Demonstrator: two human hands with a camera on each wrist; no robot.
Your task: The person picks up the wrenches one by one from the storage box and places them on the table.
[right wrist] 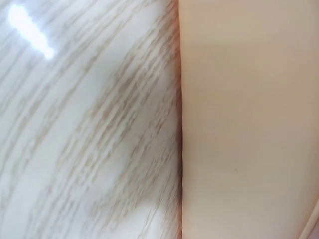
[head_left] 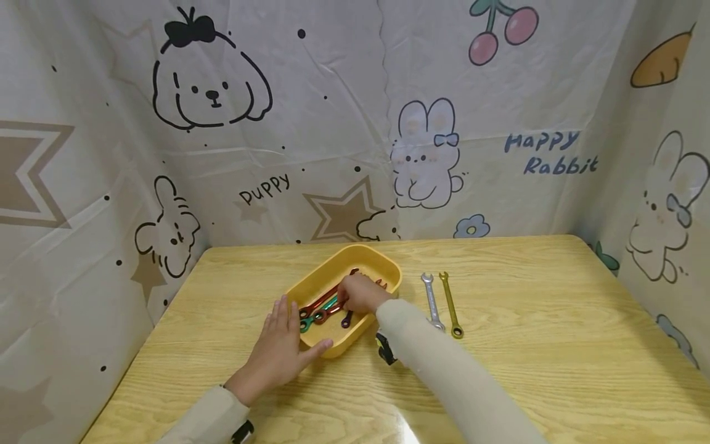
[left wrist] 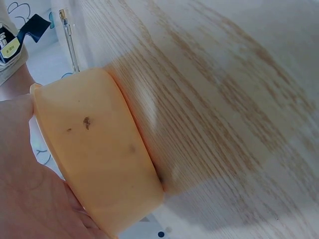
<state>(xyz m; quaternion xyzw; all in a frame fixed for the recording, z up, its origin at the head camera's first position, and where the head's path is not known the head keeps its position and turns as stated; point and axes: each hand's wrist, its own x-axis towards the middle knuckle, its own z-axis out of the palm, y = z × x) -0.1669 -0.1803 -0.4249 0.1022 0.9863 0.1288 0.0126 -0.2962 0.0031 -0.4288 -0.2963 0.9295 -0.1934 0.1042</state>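
A yellow plastic bin (head_left: 310, 287) sits at an angle on the table and holds several combination wrenches. Red wrenches (head_left: 318, 300), a green wrench (head_left: 306, 323) and a dark purple wrench (head_left: 346, 320) show inside. My left hand (head_left: 280, 348) rests on the bin's near left end, fingers straight along one side and thumb on the near edge. Reaching over the right rim, my right hand (head_left: 363, 293) has bent fingers down among the wrenches. Its fingertips are hidden, so any grip on a wrench cannot be made out. The right wrist view shows only the bin's outer wall (right wrist: 249, 119) and table.
Right of the bin, a silver wrench (head_left: 429, 296) and a gold wrench (head_left: 450, 305) lie side by side on the wooden table (head_left: 543, 320). The right forearm passes close to the silver one. A printed cloth (head_left: 333, 123) hangs behind and at both sides.
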